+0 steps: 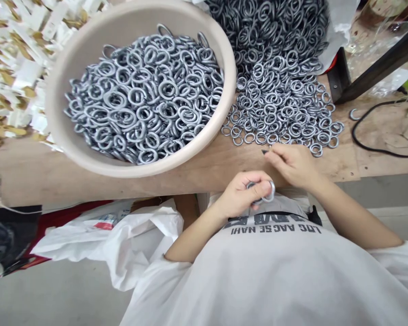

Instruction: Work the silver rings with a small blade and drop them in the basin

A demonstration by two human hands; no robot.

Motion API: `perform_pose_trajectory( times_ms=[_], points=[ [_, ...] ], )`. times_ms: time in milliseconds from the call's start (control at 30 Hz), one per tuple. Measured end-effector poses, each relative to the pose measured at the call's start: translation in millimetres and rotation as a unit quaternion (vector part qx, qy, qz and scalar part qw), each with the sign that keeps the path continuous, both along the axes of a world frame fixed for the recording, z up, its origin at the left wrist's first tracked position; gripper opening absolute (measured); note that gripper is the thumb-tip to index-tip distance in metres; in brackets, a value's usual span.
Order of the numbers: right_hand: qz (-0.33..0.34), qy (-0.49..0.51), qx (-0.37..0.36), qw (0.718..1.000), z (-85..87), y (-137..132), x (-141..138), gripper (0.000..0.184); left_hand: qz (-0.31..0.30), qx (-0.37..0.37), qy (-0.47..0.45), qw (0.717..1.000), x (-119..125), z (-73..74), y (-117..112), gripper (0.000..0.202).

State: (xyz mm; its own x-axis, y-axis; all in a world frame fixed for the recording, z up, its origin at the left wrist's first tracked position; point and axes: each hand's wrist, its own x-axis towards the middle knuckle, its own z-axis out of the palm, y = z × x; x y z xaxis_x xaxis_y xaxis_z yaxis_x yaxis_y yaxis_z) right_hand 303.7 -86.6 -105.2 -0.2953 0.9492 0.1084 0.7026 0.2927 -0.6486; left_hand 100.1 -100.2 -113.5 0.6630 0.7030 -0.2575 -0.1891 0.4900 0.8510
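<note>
Head view: the camera looked down past a white T-shirt at two bare hands.
Left hand: it was closed tight on a silver ring, and the ring stuck out past the fingers. The fingers hid whatever else was in the hand.
Right hand: it pinched a small dark pointed bit at the fingertips. It was too small to tell what the bit was.
Both hands: they were apart but near each other, and they did not touch.
Under the hands: a white plastic bag lay below the edge of a wooden table.
Just past the hands: a flat spread of loose silver rings lay on the table, close to the right hand.
Beside them: a big tan bowl stood on the table, full of silver rings.
Far side: a deep heap of rings sat on a white plastic sheet, and white and gold pieces lay in a pile at the far left.
Risks: the tiny bit could slip from the pinch and get lost among the rings. The point could poke a finger. A bump from an arm could send loose rings rolling off the table edge.
</note>
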Motion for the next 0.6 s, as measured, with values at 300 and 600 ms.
perform_pose_trajectory(
  times_ms=[300, 600],
  points=[
    [-0.055, -0.275, 0.009, 0.960, -0.3, 46, -46, 0.031, 0.181, -0.043, -0.027, 0.982, -23, -6.2, 6, 0.037],
    [-0.078, 0.269, -0.087, 0.956, 1.6, 12, -30, 0.020, 0.246, -0.029, 0.019, 0.969, -8, -7.9, 9, 0.034]
  ],
)
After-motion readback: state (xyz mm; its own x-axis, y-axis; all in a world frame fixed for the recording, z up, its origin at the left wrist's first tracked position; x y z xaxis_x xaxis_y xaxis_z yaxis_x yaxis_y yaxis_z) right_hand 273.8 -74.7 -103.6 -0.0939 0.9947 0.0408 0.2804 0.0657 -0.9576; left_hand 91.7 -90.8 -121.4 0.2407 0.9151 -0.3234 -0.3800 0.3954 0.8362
